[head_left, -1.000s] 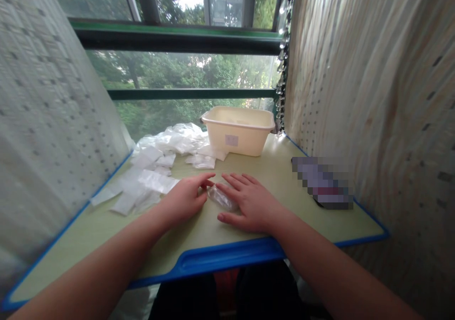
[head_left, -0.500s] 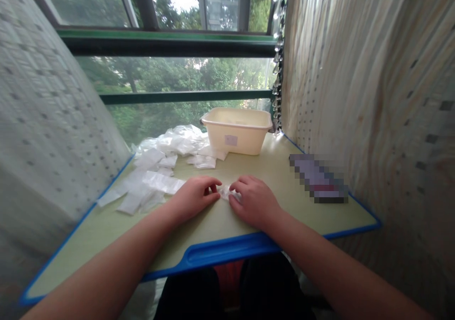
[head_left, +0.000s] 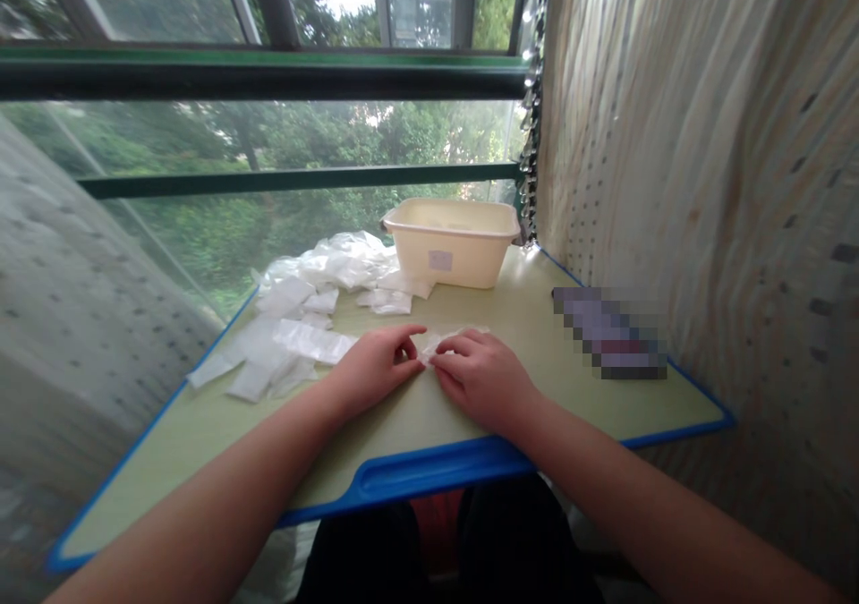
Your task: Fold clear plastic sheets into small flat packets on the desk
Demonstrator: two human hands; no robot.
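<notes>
My left hand and my right hand rest side by side on the green desk, fingertips meeting. Both pinch a small clear plastic bag that lies flat on the desk between them; part of it pokes out beyond my right fingers. My fingers are curled and closed on the bag's edge. A spread of similar clear bags lies to the left of my left hand.
A cream plastic tub stands at the back of the desk by the window. A heap of crumpled clear plastic lies left of it. A dark flat object lies at the right. Perforated panels wall both sides.
A second ago my hands lay flat and open over the bag. The fingers have since curled in and pinched the bag between them.
</notes>
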